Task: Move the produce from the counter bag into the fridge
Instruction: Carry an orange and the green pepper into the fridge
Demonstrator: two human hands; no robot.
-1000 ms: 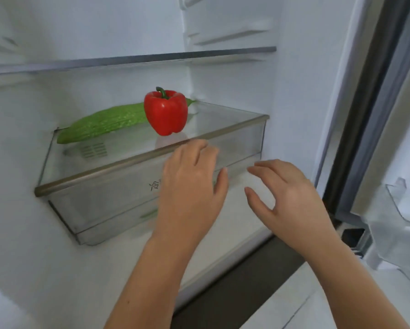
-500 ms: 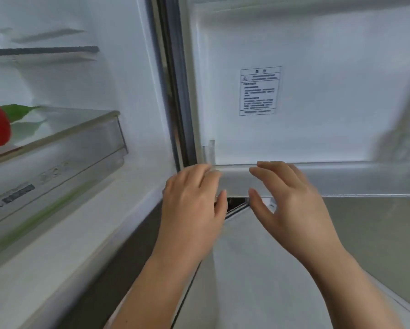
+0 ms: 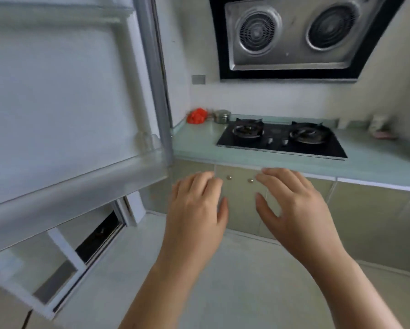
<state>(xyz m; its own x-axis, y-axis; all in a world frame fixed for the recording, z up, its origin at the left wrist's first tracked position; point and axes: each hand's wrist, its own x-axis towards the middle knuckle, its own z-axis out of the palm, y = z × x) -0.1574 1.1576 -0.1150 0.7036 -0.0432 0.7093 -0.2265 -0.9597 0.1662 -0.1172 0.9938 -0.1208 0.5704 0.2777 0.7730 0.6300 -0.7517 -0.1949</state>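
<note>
Holding both hands out ahead of you over the pale floor, you carry nothing: your left hand and right hand hang palm-down, fingers loosely spread and a little curled, side by side with a gap between them. Just beyond your fingertips stand the cabinet doors under the counter, two small round knobs showing in that gap. On your left the open fridge door fills the view, its clear door shelf jutting toward your left hand; the fridge's inside is out of sight. Past the cabinet front the pale green counter runs left to right, with a black gas hob set into it. At the counter's far left corner sits a crumpled red bag, blurred, which I take for the produce bag, just beside a small steel pot on its right. It lies straight beyond your left hand, so that hand is the nearer; the right would have to cross over. The bag is a rounded heap with no clear long axis, and the door's edge stands close on its left, so a reach from the front looks best. Its contents cannot be made out. On the wall above hangs the range hood.
</note>
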